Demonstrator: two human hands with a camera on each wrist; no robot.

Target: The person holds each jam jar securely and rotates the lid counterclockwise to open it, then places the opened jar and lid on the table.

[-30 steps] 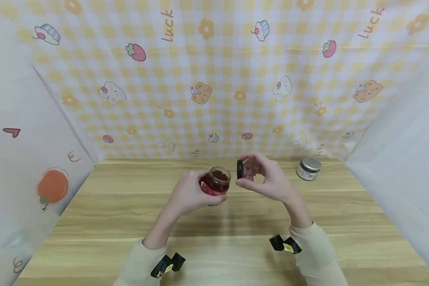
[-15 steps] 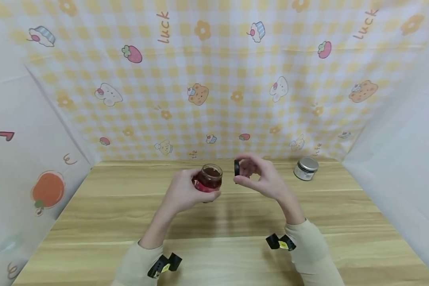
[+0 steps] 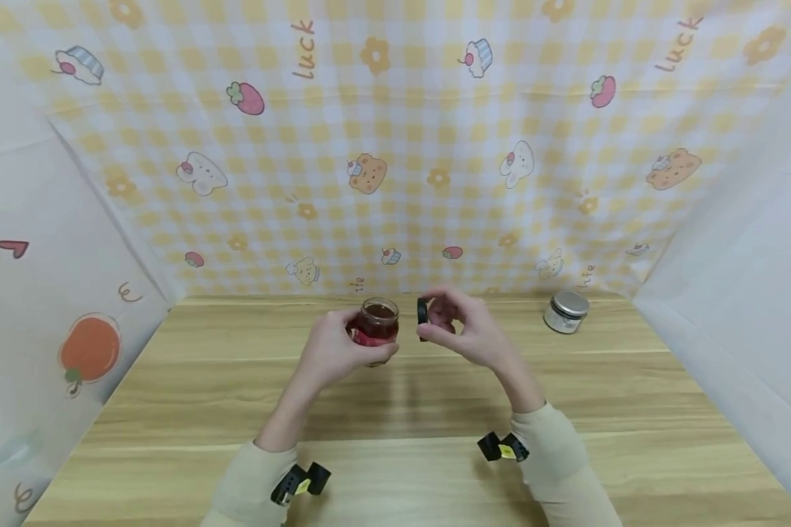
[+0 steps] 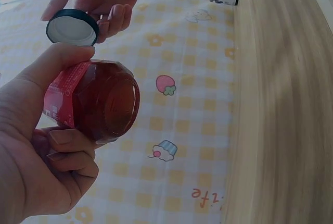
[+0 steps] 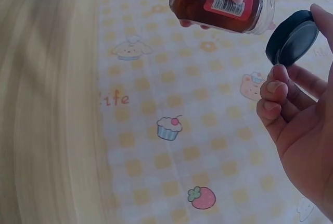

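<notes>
My left hand point(image 3: 335, 350) grips a glass jar point(image 3: 377, 327) of dark reddish-brown contents around its side, raised above the table. The jar's mouth is uncovered, and a red label with a barcode wraps its body, plain in the right wrist view on the jar point(image 5: 221, 2). To its right, my right hand point(image 3: 464, 329) pinches a black lid point(image 3: 422, 319) by the edge between thumb and fingers. That lid stands on its side, a short gap away from the jar. Its pale inside shows in the left wrist view, where the lid point(image 4: 73, 28) appears beyond my left thumb.
A small clear jar with a silver lid point(image 3: 566, 312) stands at the back right of the wooden table point(image 3: 409, 468). Behind the table hangs a yellow checked cloth point(image 3: 422, 132). White sheets point(image 3: 751, 293) close off both sides.
Both hands have drifted left. The jar has become more upright, and the lid in my right hand has followed it leftward, remaining apart from it.
</notes>
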